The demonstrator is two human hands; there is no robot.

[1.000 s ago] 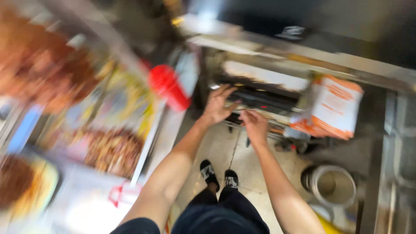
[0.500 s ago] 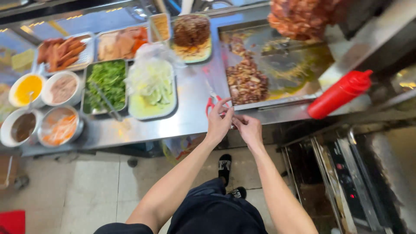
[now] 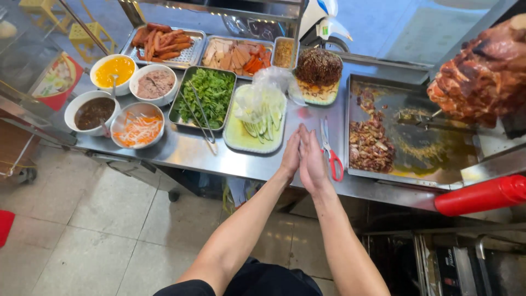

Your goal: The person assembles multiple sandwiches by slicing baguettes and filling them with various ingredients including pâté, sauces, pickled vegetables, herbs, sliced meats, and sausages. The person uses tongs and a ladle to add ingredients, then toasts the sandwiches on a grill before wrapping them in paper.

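Observation:
My left hand (image 3: 290, 153) and my right hand (image 3: 311, 159) are pressed palm to palm above the front edge of a steel counter (image 3: 192, 151), fingers straight and together, holding nothing. Red-handled scissors (image 3: 330, 151) lie on the counter just right of my right hand. A tray of sliced cucumber under a clear plastic bag (image 3: 258, 118) sits just beyond my left hand.
Further left stand a tray of green herbs with tongs (image 3: 204, 98) and several bowls of sauces and shredded vegetables (image 3: 138, 129). A flat tray of chopped meat (image 3: 372, 145) lies right, below a meat spit (image 3: 485, 77). A red squeeze bottle (image 3: 482, 194) lies at the right edge.
The view swung from a lower oven area up to the counter. My hands, spread apart before, have come together palm to palm over the counter edge.

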